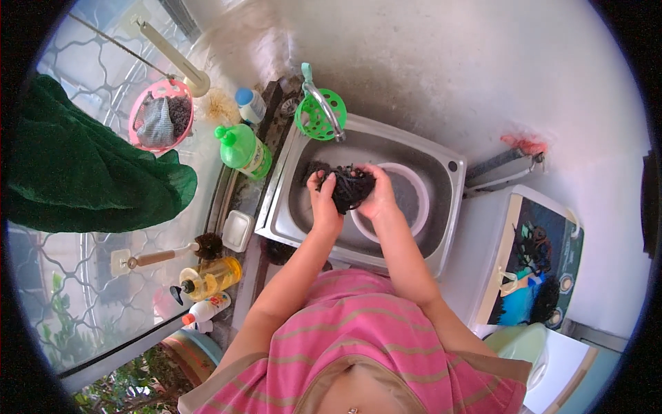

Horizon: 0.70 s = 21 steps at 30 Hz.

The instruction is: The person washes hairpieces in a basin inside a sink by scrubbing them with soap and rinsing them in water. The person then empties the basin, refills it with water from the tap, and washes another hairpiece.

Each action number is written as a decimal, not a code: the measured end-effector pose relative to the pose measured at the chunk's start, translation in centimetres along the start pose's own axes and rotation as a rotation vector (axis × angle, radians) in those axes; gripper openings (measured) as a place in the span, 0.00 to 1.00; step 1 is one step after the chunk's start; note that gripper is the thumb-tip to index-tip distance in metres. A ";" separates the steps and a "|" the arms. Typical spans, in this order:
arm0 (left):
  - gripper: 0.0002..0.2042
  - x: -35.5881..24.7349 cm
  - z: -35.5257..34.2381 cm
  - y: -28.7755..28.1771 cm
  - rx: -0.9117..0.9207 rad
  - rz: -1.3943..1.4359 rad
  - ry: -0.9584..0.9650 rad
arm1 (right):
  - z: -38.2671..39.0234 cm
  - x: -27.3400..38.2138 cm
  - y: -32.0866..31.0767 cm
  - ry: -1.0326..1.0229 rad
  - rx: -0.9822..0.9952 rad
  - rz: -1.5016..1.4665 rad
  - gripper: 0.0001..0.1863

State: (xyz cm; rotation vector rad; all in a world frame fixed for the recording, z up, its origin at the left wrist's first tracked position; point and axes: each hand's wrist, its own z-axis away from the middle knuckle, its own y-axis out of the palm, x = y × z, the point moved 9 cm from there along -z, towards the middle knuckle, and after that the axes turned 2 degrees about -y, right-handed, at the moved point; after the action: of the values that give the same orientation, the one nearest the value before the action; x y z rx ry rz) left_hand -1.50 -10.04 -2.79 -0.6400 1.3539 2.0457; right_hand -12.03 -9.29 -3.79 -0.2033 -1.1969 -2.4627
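Above the stainless steel sink (452,200), a dark, stringy bundle (348,190) is gripped between both my hands. It looks like a wad of black cords or strips; its exact kind does not show. My left hand (325,200) closes on its left side, thumb up along it. Around its right side curl the fingers of my right hand (379,193). A pale pink basin (422,200) sits in the sink, partly under my right hand and wrist. Behind my left hand lies a dark brown, fuzzy clump (316,170) in the sink.
A curved tap (323,103) with a green perforated basket (318,123) rises behind the sink. Along the left ledge stand a green bottle (245,152), a white soap dish (238,230) and a yellow pump bottle (214,277). A washing machine (500,262) at right carries dark and blue items.
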 end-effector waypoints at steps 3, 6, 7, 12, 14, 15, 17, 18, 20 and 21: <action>0.14 1.0 0.9 0.3 -0.022 0.019 -0.069 | -0.6 2.7 -1.0 -0.338 -0.053 0.239 0.07; 0.19 4.9 -0.9 -0.3 0.199 0.207 -0.404 | 1.2 1.8 1.0 -0.689 -0.082 0.865 0.06; 0.22 4.9 -1.2 -0.7 0.233 0.244 -0.466 | 4.5 1.3 3.6 -0.956 -0.063 1.153 0.05; 0.22 5.4 1.9 0.5 0.139 0.173 -0.573 | 4.4 3.6 4.0 -1.217 -0.048 1.515 0.08; 0.20 5.8 3.0 1.0 0.058 0.185 -0.588 | 1.1 8.3 0.6 -1.018 -0.478 1.508 0.07; 0.20 5.4 2.7 1.5 0.097 0.188 -0.563 | 1.6 8.2 1.2 -1.018 -0.481 1.505 0.07; 0.22 4.5 2.3 2.0 0.134 0.192 -0.536 | 4.1 6.6 3.7 -1.093 -0.397 1.458 0.12; 0.23 4.2 1.9 2.3 0.153 0.183 -0.548 | 4.9 4.5 3.9 -1.165 -0.365 1.540 0.11; 0.29 3.4 -0.5 1.6 0.470 0.114 -0.406 | 12.3 0.4 10.5 -1.296 0.074 1.413 0.08; 0.28 3.4 -0.1 1.8 0.516 0.115 -0.358 | 13.1 0.1 10.7 -1.353 0.160 1.365 0.07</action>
State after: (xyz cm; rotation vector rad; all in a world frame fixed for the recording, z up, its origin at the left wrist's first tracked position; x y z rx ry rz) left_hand -5.12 -9.94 -3.95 0.0285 1.6266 1.6802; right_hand -8.32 -5.02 12.14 -1.9982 -0.9557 -0.8060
